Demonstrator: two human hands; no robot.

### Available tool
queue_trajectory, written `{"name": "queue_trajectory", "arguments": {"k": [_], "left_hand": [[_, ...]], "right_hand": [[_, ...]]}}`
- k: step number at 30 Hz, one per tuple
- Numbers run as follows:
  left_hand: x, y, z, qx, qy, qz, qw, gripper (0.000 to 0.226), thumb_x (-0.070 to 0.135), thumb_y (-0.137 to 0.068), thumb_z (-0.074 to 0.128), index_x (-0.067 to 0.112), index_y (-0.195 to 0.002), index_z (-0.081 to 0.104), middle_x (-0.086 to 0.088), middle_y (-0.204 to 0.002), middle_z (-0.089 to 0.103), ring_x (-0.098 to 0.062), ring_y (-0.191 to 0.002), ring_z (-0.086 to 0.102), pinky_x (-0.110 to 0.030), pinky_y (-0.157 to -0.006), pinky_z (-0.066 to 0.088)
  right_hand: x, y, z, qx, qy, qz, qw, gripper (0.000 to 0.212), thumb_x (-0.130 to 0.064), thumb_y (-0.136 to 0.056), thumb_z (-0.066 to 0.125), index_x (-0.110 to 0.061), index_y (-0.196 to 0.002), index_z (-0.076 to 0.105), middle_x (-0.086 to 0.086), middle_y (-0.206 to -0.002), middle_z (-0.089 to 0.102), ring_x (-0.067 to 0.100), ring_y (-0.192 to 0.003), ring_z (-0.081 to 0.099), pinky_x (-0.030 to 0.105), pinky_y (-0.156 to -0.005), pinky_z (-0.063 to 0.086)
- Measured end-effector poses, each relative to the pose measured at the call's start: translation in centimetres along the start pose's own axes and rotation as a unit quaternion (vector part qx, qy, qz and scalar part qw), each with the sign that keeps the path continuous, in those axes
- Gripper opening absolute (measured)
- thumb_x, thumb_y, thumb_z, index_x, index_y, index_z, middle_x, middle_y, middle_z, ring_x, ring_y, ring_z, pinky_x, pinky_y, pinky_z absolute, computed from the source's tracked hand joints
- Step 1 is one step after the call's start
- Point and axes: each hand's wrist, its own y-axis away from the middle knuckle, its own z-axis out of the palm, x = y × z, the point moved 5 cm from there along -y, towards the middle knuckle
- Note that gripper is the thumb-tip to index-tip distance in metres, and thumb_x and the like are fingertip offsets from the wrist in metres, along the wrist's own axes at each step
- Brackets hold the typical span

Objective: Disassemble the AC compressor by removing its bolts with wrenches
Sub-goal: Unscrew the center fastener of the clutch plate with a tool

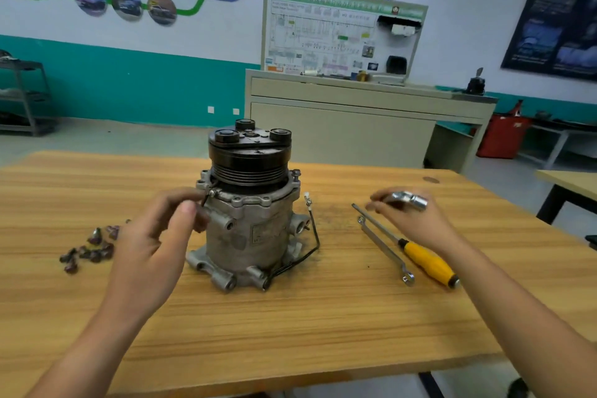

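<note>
Curled round a shiny chrome socket wrench point(407, 199), the right hand point(416, 220) hovers above the table point(290, 333), palm down, with the ribbed socket end poking out past the knuckles. To the left, the left hand point(155, 236) sits beside the upper flange of the compressor point(248, 223), thumb and fingers bent close together next to a thin dark wire clip point(205, 199); whether they actually pinch it cannot be told. One compressor stands upright at the middle of the pale wood-grain table: a rough, dull grey cast-metal cylinder with round mounting lugs at its foot, topped by a black grooved pulley point(248, 168) whose flat plate carries three round bosses. One bolt point(296, 173) stands in the flange at the upper right. A black cable point(315, 236) with a white plug loops down its right side. On the left lies a loose heap of dark bolts point(93, 249), roughly eight, too blurred to count surely. To the right lie one flat steel wrench point(384, 249) and one screwdriver point(426, 260) with a smooth yellow handle, side by side
</note>
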Motion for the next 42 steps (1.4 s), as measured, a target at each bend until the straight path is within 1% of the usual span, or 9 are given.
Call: {"name": "queue_trajectory", "arguments": {"k": [5,13,17,20,24,27,30,35,42], "left_hand": [[-1.6,3.1,1.1,-0.057,0.000,-0.031,0.998,0.025,0.045,-0.083,0.045,0.027,-0.089,0.062,0.016,-0.080,0.066,0.003,-0.073,0.060,-0.004,-0.065,0.041],[-2.9,4.5,0.4,-0.030,-0.017,-0.068,0.997,0.025,0.004,-0.087,0.049,0.020,-0.076,0.065,0.010,-0.070,0.066,-0.001,-0.067,0.060,-0.005,-0.063,0.042],[0.0,1.8,1.1,-0.016,-0.085,0.049,0.995,0.012,0.021,-0.089,0.059,0.024,-0.078,0.061,0.019,-0.076,0.065,0.006,-0.072,0.057,-0.002,-0.067,0.040],[3.6,-0.9,3.4,-0.052,-0.147,0.231,0.960,0.018,0.019,-0.085,0.052,0.010,-0.090,0.067,0.011,-0.082,0.064,0.001,-0.076,0.053,-0.015,-0.071,0.045],[7.0,-4.9,8.1,-0.099,-0.346,0.403,0.841,0.019,0.018,-0.085,0.058,0.010,-0.095,0.072,-0.005,-0.094,0.070,-0.019,-0.094,0.062,-0.054,-0.091,0.043],[5.6,-7.7,12.5,-0.311,-0.561,0.329,0.693,0.025,0.019,-0.089,0.060,0.020,-0.113,0.065,0.000,-0.113,0.064,-0.021,-0.119,0.052,-0.072,-0.103,0.010],[4.1,-8.5,14.6,-0.402,-0.658,0.303,0.560,0.023,0.014,-0.094,0.051,0.018,-0.114,0.061,-0.002,-0.110,0.065,-0.023,-0.112,0.055,-0.071,-0.105,0.003],[3.9,-9.6,15.2,-0.432,-0.613,0.285,0.597,0.024,0.012,-0.095,0.048,0.018,-0.115,0.061,-0.005,-0.112,0.063,-0.027,-0.099,0.060,-0.046,-0.104,0.031],[3.8,-10.4,15.0,-0.456,-0.560,0.289,0.628,0.025,0.024,-0.096,0.049,0.023,-0.116,0.063,0.000,-0.118,0.063,-0.023,-0.103,0.059,-0.038,-0.100,0.035]], "right_hand": [[3.2,1.9,7.4,-0.253,0.274,-0.142,0.917,0.036,-0.004,-0.091,0.044,-0.009,-0.125,0.054,0.002,-0.134,0.047,0.021,-0.120,0.046,0.029,-0.093,0.038],[5.7,-0.7,9.6,-0.281,0.355,-0.112,0.885,0.046,0.004,-0.088,0.040,-0.017,-0.127,0.050,-0.002,-0.136,0.046,0.023,-0.119,0.049,0.039,-0.088,0.046],[5.4,-0.9,9.3,-0.218,0.314,-0.069,0.921,0.044,0.000,-0.087,0.042,-0.019,-0.125,0.054,-0.001,-0.129,0.054,0.021,-0.116,0.052,0.034,-0.089,0.045],[1.9,-1.4,7.3,-0.022,0.215,-0.055,0.975,0.037,-0.003,-0.088,0.047,-0.016,-0.120,0.060,0.001,-0.119,0.062,0.020,-0.111,0.056,0.026,-0.087,0.041],[-3.5,-2.4,6.4,0.056,-0.088,0.003,0.995,0.033,-0.020,-0.093,0.051,-0.014,-0.125,0.056,-0.005,-0.119,0.060,0.007,-0.106,0.053,0.020,-0.089,0.039],[-6.3,-2.5,7.6,0.024,-0.227,0.028,0.973,0.029,-0.024,-0.094,0.049,-0.014,-0.119,0.059,-0.007,-0.112,0.062,0.005,-0.099,0.054,0.016,-0.080,0.039],[-6.9,-1.1,9.6,0.009,-0.284,0.032,0.958,0.019,-0.022,-0.096,0.044,-0.019,-0.098,0.063,-0.012,-0.086,0.064,0.000,-0.076,0.054,0.006,-0.059,0.036],[-6.5,0.8,11.6,0.007,-0.228,0.001,0.974,0.026,-0.018,-0.095,0.044,-0.019,-0.115,0.061,-0.008,-0.099,0.062,-0.006,-0.081,0.053,0.003,-0.066,0.036],[-5.8,0.6,12.1,-0.024,-0.178,-0.020,0.984,0.031,-0.022,-0.096,0.042,-0.016,-0.124,0.055,-0.005,-0.116,0.060,0.009,-0.105,0.054,0.018,-0.085,0.042]]}}
